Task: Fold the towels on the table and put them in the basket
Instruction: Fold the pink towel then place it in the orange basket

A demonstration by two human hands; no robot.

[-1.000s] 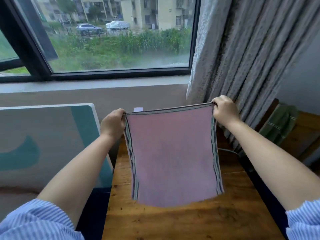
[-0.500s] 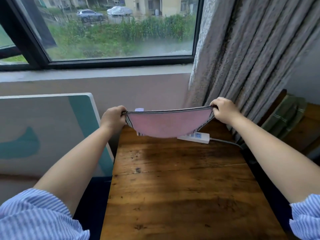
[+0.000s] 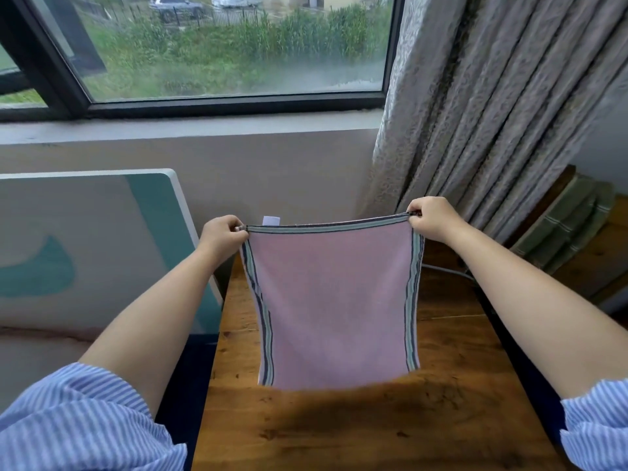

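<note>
A pink towel (image 3: 333, 300) with grey and green striped side borders hangs stretched out in the air above the wooden table (image 3: 373, 430). My left hand (image 3: 221, 234) pinches its top left corner. My right hand (image 3: 430, 217) pinches its top right corner. The top edge is pulled taut between both hands, and a small white label (image 3: 271, 220) sticks up from it. The lower edge hangs free just over the tabletop. No basket is in view.
A grey curtain (image 3: 475, 107) hangs behind my right hand. Green folded cloth (image 3: 564, 222) lies on a wooden surface at the right. A white and teal board (image 3: 102, 246) leans at the left, under the window (image 3: 221, 45). A cable (image 3: 445, 270) runs behind the towel.
Half a second ago the towel was flipped up and away, showing the power strip on the table. It has swung back down and hangs flat again. Both hands kept their grip.
</note>
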